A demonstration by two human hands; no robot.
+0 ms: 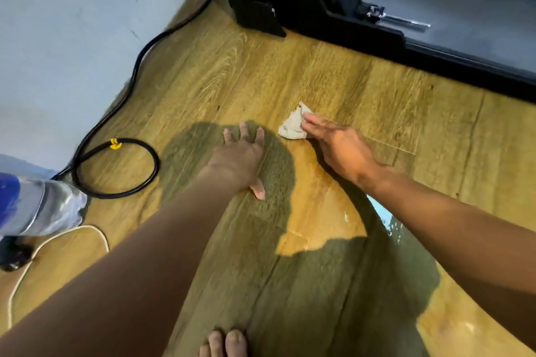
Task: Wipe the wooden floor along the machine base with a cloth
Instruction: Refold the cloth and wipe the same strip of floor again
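Note:
A small crumpled off-white cloth (293,123) lies on the wooden floor (362,101), some way in front of the black machine base (362,29). My right hand (339,148) reaches to it with straight fingers, the fingertips touching the cloth's right side. My left hand (240,159) lies flat on the floor just left of the cloth, fingers spread, bearing my weight. The machine base runs diagonally from the top centre to the right edge.
A black cable (136,72) runs along the pale wall (72,38) and loops on the floor at left. A clear plastic bottle (40,206) lies at the left edge, with a thin white cord (58,236) below it. My toes (224,343) show at the bottom.

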